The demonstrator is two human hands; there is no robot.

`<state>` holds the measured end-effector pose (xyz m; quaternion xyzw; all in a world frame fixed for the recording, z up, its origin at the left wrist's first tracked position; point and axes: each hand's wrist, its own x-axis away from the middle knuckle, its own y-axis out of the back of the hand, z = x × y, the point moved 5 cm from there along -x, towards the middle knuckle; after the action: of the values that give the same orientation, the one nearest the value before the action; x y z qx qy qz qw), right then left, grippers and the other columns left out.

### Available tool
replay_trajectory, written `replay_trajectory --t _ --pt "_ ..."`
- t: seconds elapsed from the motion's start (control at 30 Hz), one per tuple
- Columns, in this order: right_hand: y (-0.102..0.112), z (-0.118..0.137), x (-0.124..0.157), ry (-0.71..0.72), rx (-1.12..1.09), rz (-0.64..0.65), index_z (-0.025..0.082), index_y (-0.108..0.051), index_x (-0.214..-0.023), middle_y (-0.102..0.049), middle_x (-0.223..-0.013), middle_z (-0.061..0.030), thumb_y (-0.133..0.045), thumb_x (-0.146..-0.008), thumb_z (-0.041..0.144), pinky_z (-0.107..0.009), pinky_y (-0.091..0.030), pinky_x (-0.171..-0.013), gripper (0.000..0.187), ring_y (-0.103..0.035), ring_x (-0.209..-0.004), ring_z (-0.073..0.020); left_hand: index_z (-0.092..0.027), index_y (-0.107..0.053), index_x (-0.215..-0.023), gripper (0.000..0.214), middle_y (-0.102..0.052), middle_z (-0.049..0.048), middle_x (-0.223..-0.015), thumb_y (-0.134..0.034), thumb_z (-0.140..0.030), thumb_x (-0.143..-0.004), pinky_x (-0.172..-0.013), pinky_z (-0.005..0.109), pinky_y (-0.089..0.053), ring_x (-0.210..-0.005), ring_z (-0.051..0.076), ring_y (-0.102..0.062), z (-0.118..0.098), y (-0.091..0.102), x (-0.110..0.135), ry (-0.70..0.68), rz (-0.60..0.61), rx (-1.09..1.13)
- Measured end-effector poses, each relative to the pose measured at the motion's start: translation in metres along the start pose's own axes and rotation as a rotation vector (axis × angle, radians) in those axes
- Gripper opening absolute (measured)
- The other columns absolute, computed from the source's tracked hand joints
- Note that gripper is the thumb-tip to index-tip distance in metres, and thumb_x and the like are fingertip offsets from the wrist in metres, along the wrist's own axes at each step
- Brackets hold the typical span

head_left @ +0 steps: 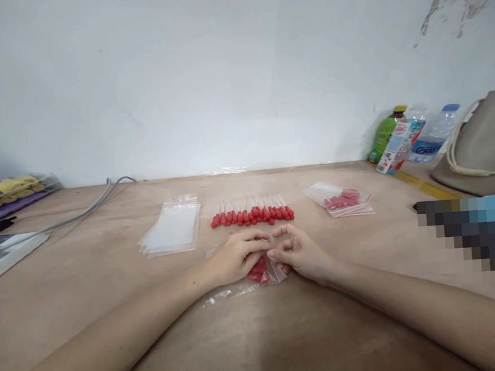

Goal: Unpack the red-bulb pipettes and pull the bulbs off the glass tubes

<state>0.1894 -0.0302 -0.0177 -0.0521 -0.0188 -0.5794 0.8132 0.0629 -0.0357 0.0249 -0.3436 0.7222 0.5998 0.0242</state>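
Observation:
My left hand (235, 257) and my right hand (298, 251) meet at the table's middle, fingers pinched on a small clear plastic bag (260, 275) that holds several red-bulbed droppers. The bag lies flat on the wooden table (111, 297), its mouth between my fingertips. Just beyond my hands lies a row of several loose droppers (253, 212), red bulbs toward me. A stack of empty clear bags (171, 230) lies to the left of that row. To the right lies a pile of filled bags (342, 200).
Bottles (401, 138) stand against the wall at the back right beside a beige bag (486, 146). A grey cable (83, 211) runs from the wall leftward. Yellow packets (6, 191) and a white tray (6, 253) sit at the left edge.

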Motion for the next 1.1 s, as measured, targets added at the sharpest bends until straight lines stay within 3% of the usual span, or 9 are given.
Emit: replay_trajectory --t 0.27,0.37,0.43,0.53,0.7,0.93,1.1 --pt "0.000 0.002 0.003 -0.041 -0.044 0.011 0.021 -0.034 -0.094 -0.057 -0.055 0.0071 -0.069 -0.062 0.029 -0.025 -0.047 -0.050 0.047 -0.054 -0.046 -0.0096 -0.016 -0.061 -0.089 0.018 -0.063 0.0056 -0.095 -0.044 -0.015 -0.086 -0.075 0.025 -0.047 -0.085 0.014 -0.059 0.001 0.000 0.000 -0.068 -0.057 -0.115" --pt "0.002 0.000 0.001 0.019 0.038 0.037 0.021 -0.037 -0.091 -0.055 -0.055 0.0073 -0.064 -0.066 0.027 -0.024 -0.046 -0.049 0.038 -0.053 -0.046 -0.0094 -0.016 -0.061 -0.089 0.018 -0.064 0.0053 -0.093 -0.043 -0.014 -0.086 -0.074 0.026 -0.047 -0.083 0.014 -0.059 0.002 -0.001 0.000 -0.073 -0.061 -0.134" --pt "0.004 0.004 0.001 0.178 0.168 0.065 0.020 -0.042 -0.086 -0.054 -0.060 0.0057 -0.060 -0.070 0.025 -0.023 -0.045 -0.051 0.025 -0.053 -0.051 -0.0088 -0.016 -0.060 -0.089 0.017 -0.063 0.0051 -0.093 -0.044 -0.014 -0.085 -0.072 0.025 -0.047 -0.081 0.014 -0.059 0.002 -0.001 0.001 -0.067 -0.067 -0.131" --pt "0.005 0.016 0.006 0.536 0.481 0.106 0.019 -0.051 -0.078 -0.055 -0.070 0.0013 -0.054 -0.074 0.018 -0.024 -0.045 -0.058 0.005 -0.053 -0.063 -0.0096 -0.016 -0.060 -0.088 0.017 -0.063 0.0044 -0.092 -0.044 -0.013 -0.085 -0.071 0.024 -0.047 -0.079 0.013 -0.059 0.003 -0.001 0.002 -0.048 -0.058 -0.121" --pt "0.004 0.030 0.018 0.973 0.952 0.093 0.018 -0.058 -0.076 -0.057 -0.077 -0.0023 -0.051 -0.077 0.013 -0.027 -0.040 -0.066 0.009 -0.049 -0.072 -0.0125 -0.016 -0.060 -0.087 0.017 -0.062 0.0041 -0.093 -0.044 -0.011 -0.084 -0.074 0.025 -0.047 -0.082 0.014 -0.058 0.003 -0.002 0.003 -0.055 -0.063 -0.124" --pt "-0.003 0.035 0.024 1.269 1.209 0.027 0.020 -0.058 -0.074 -0.058 -0.077 -0.0009 -0.052 -0.080 0.016 -0.029 -0.033 -0.070 0.009 -0.046 -0.074 -0.0126 -0.016 -0.059 -0.087 0.017 -0.063 0.0044 -0.092 -0.044 -0.010 -0.082 -0.074 0.025 -0.048 -0.081 0.014 -0.059 0.002 -0.002 0.003 -0.080 -0.098 -0.145" --pt "-0.006 0.038 0.028 1.365 1.284 0.024 0.019 -0.056 -0.069 -0.058 -0.072 -0.0001 -0.047 -0.082 0.012 -0.030 -0.031 -0.072 0.017 -0.046 -0.071 -0.0117 -0.016 -0.059 -0.086 0.017 -0.063 0.0046 -0.093 -0.044 -0.009 -0.082 -0.074 0.025 -0.048 -0.082 0.013 -0.059 0.002 -0.002 0.003 -0.090 -0.094 -0.163"
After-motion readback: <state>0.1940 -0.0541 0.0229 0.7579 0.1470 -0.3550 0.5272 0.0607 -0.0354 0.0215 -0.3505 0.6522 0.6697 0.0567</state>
